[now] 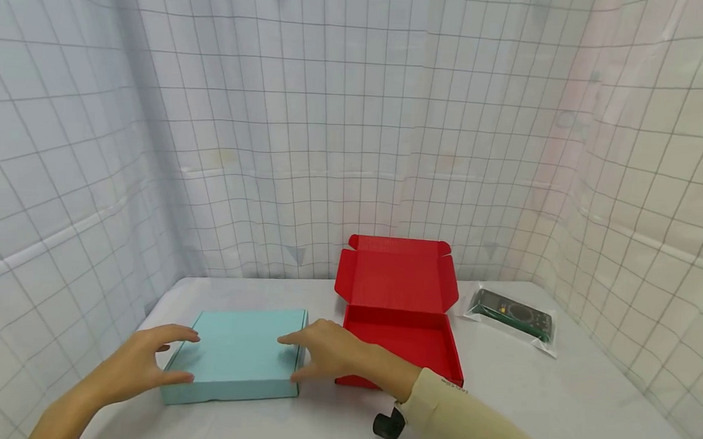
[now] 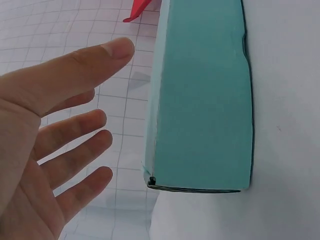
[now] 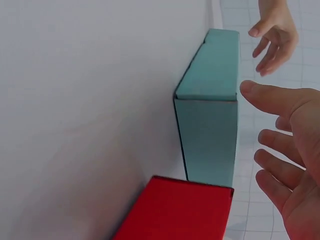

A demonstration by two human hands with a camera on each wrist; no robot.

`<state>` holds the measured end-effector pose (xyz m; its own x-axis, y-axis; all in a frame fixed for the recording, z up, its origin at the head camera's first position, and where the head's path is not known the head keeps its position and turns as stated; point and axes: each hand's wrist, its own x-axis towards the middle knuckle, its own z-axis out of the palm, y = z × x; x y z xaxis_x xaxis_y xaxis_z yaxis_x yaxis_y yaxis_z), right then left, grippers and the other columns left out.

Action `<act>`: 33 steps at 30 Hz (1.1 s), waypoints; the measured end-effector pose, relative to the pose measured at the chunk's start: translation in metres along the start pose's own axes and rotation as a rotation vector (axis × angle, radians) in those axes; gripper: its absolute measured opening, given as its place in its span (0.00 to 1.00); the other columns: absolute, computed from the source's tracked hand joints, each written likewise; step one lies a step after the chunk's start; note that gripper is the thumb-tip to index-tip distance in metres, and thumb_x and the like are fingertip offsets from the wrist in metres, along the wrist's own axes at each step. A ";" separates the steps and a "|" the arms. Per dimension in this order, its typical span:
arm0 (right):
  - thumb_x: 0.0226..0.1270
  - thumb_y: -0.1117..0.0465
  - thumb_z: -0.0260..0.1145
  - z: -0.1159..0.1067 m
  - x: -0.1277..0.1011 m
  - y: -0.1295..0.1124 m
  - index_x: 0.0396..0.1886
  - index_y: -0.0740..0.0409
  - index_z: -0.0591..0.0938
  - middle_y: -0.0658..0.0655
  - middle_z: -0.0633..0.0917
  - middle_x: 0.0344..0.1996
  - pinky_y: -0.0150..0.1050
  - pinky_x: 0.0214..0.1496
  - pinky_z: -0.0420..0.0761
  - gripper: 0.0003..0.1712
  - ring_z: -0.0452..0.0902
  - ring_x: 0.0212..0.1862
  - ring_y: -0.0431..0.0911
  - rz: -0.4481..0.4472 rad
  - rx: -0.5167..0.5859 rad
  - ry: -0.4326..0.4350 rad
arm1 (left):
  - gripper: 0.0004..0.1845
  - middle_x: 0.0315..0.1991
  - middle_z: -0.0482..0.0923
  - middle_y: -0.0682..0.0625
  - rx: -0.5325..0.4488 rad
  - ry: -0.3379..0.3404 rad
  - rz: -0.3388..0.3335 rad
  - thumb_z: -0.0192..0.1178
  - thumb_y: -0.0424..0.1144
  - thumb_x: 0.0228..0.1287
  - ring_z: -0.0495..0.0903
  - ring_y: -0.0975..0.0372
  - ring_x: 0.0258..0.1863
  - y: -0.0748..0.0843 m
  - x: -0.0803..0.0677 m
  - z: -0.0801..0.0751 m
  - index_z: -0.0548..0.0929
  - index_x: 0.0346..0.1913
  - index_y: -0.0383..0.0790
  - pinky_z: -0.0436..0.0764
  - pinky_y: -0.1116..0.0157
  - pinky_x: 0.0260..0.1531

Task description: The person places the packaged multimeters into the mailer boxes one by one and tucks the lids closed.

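A closed light-blue cardboard box [image 1: 245, 348] lies flat at the left of the white table, its front side facing me. Over its left end hovers my left hand [image 1: 140, 364], thumb and fingers spread apart and holding nothing. My right hand [image 1: 329, 351] is at the box's right edge, fingers parted and likewise holding nothing. The left wrist view shows a gap between the left hand [image 2: 55, 135] and the blue box [image 2: 205, 100]. In the right wrist view, the right thumb [image 3: 270, 97] comes close to the box's top corner.
Just right of the blue box stands a red cardboard box [image 1: 405, 341] with its lid [image 1: 402, 279] raised; my right forearm crosses its front corner. A dark multimeter [image 1: 513, 313] in a clear plastic bag lies at the far right. Grid-patterned white curtains [image 1: 343, 129] surround the table [image 1: 514, 393].
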<state>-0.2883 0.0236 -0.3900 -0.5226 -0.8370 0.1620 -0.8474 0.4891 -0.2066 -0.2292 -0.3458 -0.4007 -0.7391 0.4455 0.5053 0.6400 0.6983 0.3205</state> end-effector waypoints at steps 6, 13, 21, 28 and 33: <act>0.62 0.47 0.79 -0.012 -0.006 0.010 0.72 0.48 0.79 0.45 0.84 0.60 0.35 0.60 0.78 0.39 0.80 0.58 0.38 0.011 0.011 0.017 | 0.30 0.49 0.86 0.54 -0.031 0.005 -0.028 0.85 0.46 0.45 0.81 0.67 0.50 0.008 0.008 -0.001 0.87 0.53 0.43 0.85 0.64 0.45; 0.62 0.48 0.79 -0.033 -0.018 0.021 0.72 0.49 0.79 0.46 0.83 0.62 0.34 0.58 0.80 0.39 0.79 0.61 0.40 0.045 0.037 0.035 | 0.28 0.50 0.85 0.52 -0.123 -0.018 -0.017 0.83 0.44 0.50 0.82 0.64 0.51 0.018 0.021 0.005 0.86 0.55 0.43 0.85 0.62 0.47; 0.63 0.51 0.78 -0.061 -0.034 0.036 0.72 0.47 0.79 0.42 0.86 0.54 0.33 0.50 0.81 0.37 0.81 0.46 0.39 0.071 0.062 0.049 | 0.25 0.52 0.85 0.50 -0.164 -0.002 -0.013 0.81 0.45 0.54 0.84 0.59 0.51 0.027 0.043 0.015 0.86 0.55 0.49 0.86 0.57 0.47; 0.63 0.52 0.79 -0.066 -0.047 0.053 0.70 0.50 0.80 0.45 0.84 0.59 0.31 0.48 0.81 0.35 0.80 0.54 0.43 0.076 0.074 0.082 | 0.24 0.52 0.85 0.54 -0.181 0.014 0.014 0.81 0.46 0.55 0.84 0.59 0.50 0.036 0.062 0.031 0.86 0.54 0.46 0.87 0.57 0.46; 0.63 0.54 0.79 -0.075 -0.057 0.062 0.71 0.50 0.80 0.47 0.82 0.63 0.38 0.58 0.81 0.35 0.77 0.63 0.45 0.107 0.090 0.095 | 0.25 0.53 0.84 0.54 -0.221 0.006 0.027 0.80 0.45 0.57 0.84 0.57 0.51 0.044 0.074 0.042 0.86 0.56 0.44 0.86 0.55 0.47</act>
<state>-0.3182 0.1205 -0.3395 -0.6199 -0.7520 0.2243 -0.7766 0.5470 -0.3124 -0.2643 -0.2584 -0.3824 -0.7203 0.4584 0.5207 0.6904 0.5463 0.4742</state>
